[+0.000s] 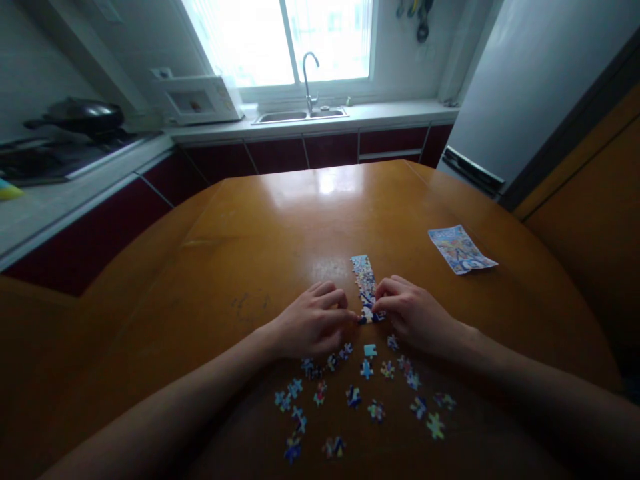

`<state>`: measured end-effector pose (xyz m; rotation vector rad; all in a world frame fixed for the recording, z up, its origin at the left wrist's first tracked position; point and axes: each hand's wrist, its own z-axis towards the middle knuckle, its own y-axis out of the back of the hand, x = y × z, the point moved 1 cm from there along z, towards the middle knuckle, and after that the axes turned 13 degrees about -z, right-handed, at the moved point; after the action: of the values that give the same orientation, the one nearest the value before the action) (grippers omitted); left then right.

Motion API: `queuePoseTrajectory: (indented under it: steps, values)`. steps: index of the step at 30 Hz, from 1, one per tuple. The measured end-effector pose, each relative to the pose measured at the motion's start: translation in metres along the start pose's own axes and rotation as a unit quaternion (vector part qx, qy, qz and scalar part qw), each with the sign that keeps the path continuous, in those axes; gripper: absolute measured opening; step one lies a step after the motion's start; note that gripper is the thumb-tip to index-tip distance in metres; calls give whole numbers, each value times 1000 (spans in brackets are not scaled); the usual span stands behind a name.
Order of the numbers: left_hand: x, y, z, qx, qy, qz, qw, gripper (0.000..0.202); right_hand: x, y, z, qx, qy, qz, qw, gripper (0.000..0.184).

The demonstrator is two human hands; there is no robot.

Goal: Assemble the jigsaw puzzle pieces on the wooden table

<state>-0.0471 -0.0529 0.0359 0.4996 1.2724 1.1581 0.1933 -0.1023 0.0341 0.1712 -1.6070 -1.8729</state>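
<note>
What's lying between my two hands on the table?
In the head view, the near end of the assembled puzzle strip lies between the left hand and the right hand, with fingertips of both touching it.

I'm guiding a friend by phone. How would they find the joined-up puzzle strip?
On the wooden table, look between the left hand and right hand. The strip runs away from them. Unlike the loose pieces nearer, its pieces are interlocked.
</note>
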Motion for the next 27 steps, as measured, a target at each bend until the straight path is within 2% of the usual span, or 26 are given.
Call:
queuePoseTrajectory:
  steps: [10, 15, 22, 25, 27]
  values:
    - [0, 0, 1, 14, 2, -4, 1000, 29, 7, -3, 0, 26, 52, -21, 998, 22]
    - [2, -1, -1, 20, 10, -4, 1000, 30, 7, -5, 0, 32, 41, -14, 999, 23]
    - [2, 0, 0, -6, 3, -6, 1000, 23, 8, -8, 1, 34, 35, -12, 999, 27]
    - [1, 0, 0, -3, -6, -4, 1000, 21, 9, -8, 1, 19, 30, -2, 999, 25]
    - [2, 0, 0, -21, -18, -2, 1000, 24, 8, -6, 2, -12, 16, 19, 1000, 27]
